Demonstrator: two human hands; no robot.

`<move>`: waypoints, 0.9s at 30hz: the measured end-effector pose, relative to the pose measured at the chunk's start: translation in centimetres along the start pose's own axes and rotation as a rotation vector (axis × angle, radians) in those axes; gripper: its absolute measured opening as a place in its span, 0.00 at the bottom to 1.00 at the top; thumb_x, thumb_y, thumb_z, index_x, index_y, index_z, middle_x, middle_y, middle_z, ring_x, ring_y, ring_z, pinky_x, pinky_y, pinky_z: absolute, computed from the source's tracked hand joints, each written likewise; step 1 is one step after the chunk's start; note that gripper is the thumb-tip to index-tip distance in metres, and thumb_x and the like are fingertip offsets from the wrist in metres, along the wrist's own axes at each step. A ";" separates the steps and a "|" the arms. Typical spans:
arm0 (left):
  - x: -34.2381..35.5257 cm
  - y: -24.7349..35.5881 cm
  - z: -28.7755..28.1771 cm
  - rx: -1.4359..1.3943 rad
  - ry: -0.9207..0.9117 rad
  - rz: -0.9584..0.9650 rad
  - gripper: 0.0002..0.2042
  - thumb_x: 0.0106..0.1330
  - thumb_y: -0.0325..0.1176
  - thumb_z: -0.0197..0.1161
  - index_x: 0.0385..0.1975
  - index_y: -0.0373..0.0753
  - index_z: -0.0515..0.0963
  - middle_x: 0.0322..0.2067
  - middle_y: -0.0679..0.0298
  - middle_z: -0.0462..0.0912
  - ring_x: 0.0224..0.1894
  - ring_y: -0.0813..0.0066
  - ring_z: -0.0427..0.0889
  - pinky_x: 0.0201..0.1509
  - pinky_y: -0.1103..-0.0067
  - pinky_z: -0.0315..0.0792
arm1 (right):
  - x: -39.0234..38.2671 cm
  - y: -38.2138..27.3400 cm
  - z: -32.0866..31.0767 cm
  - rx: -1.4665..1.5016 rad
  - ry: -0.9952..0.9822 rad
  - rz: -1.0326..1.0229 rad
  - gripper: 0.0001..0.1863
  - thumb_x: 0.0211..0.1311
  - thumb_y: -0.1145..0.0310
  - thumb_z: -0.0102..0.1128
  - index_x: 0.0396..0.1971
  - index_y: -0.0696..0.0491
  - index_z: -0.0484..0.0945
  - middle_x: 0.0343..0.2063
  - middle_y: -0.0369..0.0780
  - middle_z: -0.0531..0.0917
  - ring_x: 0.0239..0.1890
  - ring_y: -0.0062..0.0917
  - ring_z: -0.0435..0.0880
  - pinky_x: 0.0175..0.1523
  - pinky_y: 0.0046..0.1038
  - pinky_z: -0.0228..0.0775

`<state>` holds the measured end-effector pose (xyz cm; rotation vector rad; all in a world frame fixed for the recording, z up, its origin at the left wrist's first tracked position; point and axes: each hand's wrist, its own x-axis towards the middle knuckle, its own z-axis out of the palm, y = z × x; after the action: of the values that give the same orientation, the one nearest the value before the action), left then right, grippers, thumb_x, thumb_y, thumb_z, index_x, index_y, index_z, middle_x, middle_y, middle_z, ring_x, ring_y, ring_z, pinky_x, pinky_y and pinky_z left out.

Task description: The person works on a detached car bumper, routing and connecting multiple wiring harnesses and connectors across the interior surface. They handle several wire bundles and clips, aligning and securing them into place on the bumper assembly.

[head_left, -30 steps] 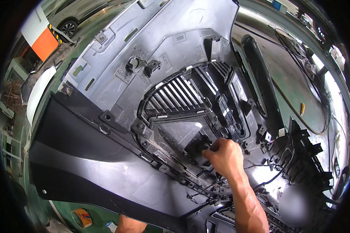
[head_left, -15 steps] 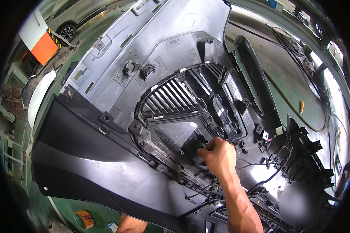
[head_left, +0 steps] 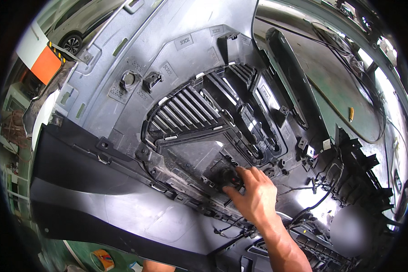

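A large car bumper cover [head_left: 136, 206], black and grey, lies with its inner side up before me. My right hand [head_left: 256, 192] reaches over it from below, thumb and fingers curled around a small black plastic part [head_left: 230, 177]. That part sits by a dark bracket in the recess below the slatted grille [head_left: 183, 113]; whether it is fastened there I cannot tell. Only a piece of my left hand or forearm [head_left: 158, 266] shows at the lower edge, below the bumper's near rim. Its fingers are hidden.
Thin black wiring [head_left: 319, 204] runs over the bumper at right. A roll of tape [head_left: 103, 259] lies on the green floor at lower left. Farther off are a parked car [head_left: 72, 34], an orange-and-white panel [head_left: 46, 68] and a hose [head_left: 333, 111].
The bumper appears shifted leftward in view. My right hand has gone from a tight pinch to a wider grip, thumb and fingers farther apart around the black part. Less of my left arm shows.
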<state>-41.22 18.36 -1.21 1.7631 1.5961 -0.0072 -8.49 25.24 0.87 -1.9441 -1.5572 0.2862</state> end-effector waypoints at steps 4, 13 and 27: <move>-0.3 0.3 -0.1 0.020 -0.007 0.004 0.13 0.70 0.35 0.63 0.52 0.39 0.81 0.51 0.53 0.84 0.53 0.53 0.81 0.59 0.63 0.75 | 0.0 0.0 1.2 -0.006 0.094 -0.062 0.27 0.44 0.63 0.80 0.46 0.58 0.83 0.30 0.41 0.81 0.34 0.37 0.82 0.40 0.36 0.75; -0.9 0.6 -0.1 0.046 -0.013 0.012 0.14 0.70 0.35 0.63 0.53 0.40 0.81 0.53 0.54 0.83 0.56 0.54 0.81 0.62 0.64 0.74 | 0.6 0.2 1.2 -0.056 0.085 -0.145 0.22 0.49 0.62 0.75 0.44 0.56 0.83 0.30 0.38 0.80 0.33 0.33 0.81 0.38 0.33 0.72; -0.9 0.2 0.3 -0.051 -0.096 0.099 0.17 0.74 0.37 0.58 0.59 0.39 0.77 0.53 0.59 0.84 0.58 0.52 0.78 0.64 0.65 0.72 | -9.3 0.7 -2.3 -0.052 -0.244 -0.611 0.18 0.48 0.67 0.62 0.41 0.55 0.83 0.34 0.35 0.80 0.36 0.26 0.80 0.41 0.27 0.74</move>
<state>-41.12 17.39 -0.93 1.7735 1.4275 -0.0038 -9.36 15.69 0.28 -1.4107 -2.2449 0.2254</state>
